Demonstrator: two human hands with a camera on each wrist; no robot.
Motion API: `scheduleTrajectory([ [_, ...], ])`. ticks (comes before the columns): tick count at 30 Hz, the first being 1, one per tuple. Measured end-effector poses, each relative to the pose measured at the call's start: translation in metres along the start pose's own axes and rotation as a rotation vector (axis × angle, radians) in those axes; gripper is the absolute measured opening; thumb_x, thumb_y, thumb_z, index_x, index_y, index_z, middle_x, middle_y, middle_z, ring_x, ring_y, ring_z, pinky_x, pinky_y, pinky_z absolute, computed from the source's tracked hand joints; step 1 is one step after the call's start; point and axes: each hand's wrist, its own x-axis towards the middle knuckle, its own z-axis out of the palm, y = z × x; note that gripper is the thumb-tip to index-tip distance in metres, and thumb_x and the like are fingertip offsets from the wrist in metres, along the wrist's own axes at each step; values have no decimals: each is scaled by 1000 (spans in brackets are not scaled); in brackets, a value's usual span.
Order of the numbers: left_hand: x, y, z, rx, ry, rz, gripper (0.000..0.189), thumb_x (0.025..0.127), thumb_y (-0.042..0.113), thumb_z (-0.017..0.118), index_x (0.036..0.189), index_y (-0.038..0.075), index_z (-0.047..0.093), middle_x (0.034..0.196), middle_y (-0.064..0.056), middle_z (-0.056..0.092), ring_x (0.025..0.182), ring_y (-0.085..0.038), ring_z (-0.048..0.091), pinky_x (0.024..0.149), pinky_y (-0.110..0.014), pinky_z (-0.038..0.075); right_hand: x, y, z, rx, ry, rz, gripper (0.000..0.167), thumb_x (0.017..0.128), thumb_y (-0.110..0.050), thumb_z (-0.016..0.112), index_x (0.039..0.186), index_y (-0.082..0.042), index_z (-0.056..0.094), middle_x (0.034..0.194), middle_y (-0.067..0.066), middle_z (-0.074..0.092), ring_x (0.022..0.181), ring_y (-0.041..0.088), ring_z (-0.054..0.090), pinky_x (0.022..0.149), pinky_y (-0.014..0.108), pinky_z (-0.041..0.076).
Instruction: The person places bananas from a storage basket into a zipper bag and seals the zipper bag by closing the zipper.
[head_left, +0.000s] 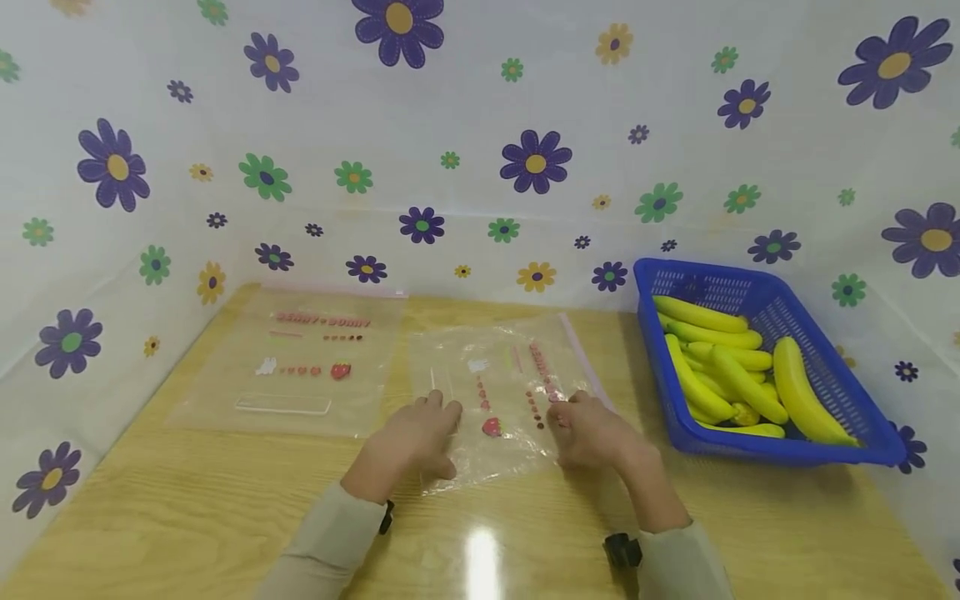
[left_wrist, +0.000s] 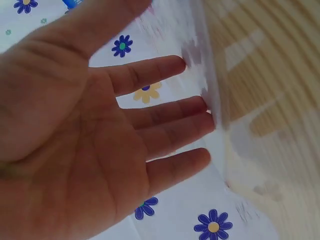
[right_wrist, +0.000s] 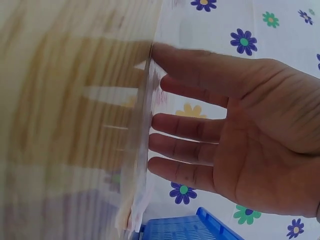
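A clear zip bag (head_left: 517,454) printed with strawberries and a white bunny lies turned at an angle on the table. My left hand (head_left: 416,433) rests at the bag's left side; in the left wrist view its outstretched fingers (left_wrist: 172,127) touch the plastic with their tips. At the right side, near the pink zip strip (head_left: 581,354), is my right hand (head_left: 596,429). In the right wrist view its fairly straight fingers (right_wrist: 185,150) meet the bag's surface, the thumb apart from the other fingers. Neither hand grips anything.
A second printed zip bag (head_left: 292,417) lies flat at the left on the wooden table (head_left: 187,517). To the right stands a blue basket (head_left: 660,383) holding several yellow bananas (head_left: 802,392). A flower-patterned white sheet (head_left: 465,100) encloses the back and sides.
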Motion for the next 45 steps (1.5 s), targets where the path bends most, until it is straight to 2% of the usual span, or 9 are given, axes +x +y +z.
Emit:
scheduleTrajectory([
  [4,3,-10,-3,-11,15,9,58,73,22,89,117,5,57,115,-14,57,113,-34,56,96,-47,49,1,-2,-3,-2,-19,-21,41,71,-12,84,109,-16,68,105,8,57,87,20,52,75,37,49],
  [8,5,-23,-6,-102,15,23,60,75,14,87,125,2,57,132,-17,55,124,-34,53,104,-46,46,1,-7,-3,-10,-23,-47,41,72,-11,83,111,-12,69,106,10,58,90,22,53,77,38,50],
  [12,6,-38,-6,-171,5,43,62,78,7,84,132,-2,55,147,-20,46,139,-38,41,114,-48,36,1,-13,0,-14,-29,-66,43,73,-11,82,115,-10,70,109,12,59,93,24,56,81,40,52],
  [16,4,-45,-8,-163,11,32,56,78,3,82,128,-2,56,143,-21,48,134,-40,45,112,-50,38,2,-17,2,15,-37,-71,48,76,-9,80,122,-9,68,120,14,60,102,26,58,89,42,52],
  [22,1,-38,-12,-54,28,-12,34,80,2,77,109,0,60,116,-20,59,104,-35,59,95,-50,50,4,-17,6,40,-44,-62,49,80,-11,79,127,-8,67,128,17,58,112,30,58,98,45,50],
  [28,2,-33,-13,-60,2,-59,54,81,23,82,119,-5,56,132,-29,52,124,-45,51,107,-54,42,4,-16,4,34,-43,-80,45,83,-15,79,126,-7,67,128,17,57,115,32,56,100,47,48],
  [32,2,-40,-13,-103,15,-66,62,82,20,81,130,-6,52,144,-31,44,136,-46,41,113,-55,34,7,-15,3,52,-35,-133,43,86,-15,77,126,-5,66,129,19,57,118,33,55,102,47,47],
  [36,4,-50,-14,-133,22,-69,60,83,18,81,131,-4,53,148,-29,41,141,-46,33,116,-55,29,10,-14,3,63,-22,-176,35,91,-12,71,124,-4,67,127,17,59,117,32,56,101,45,48],
  [45,2,-43,-9,-146,8,-68,58,83,17,80,130,-4,53,148,-28,42,142,-45,33,117,-53,27,2,-10,7,88,-22,-119,39,83,-1,75,121,-6,69,127,16,58,117,33,55,102,47,47],
])
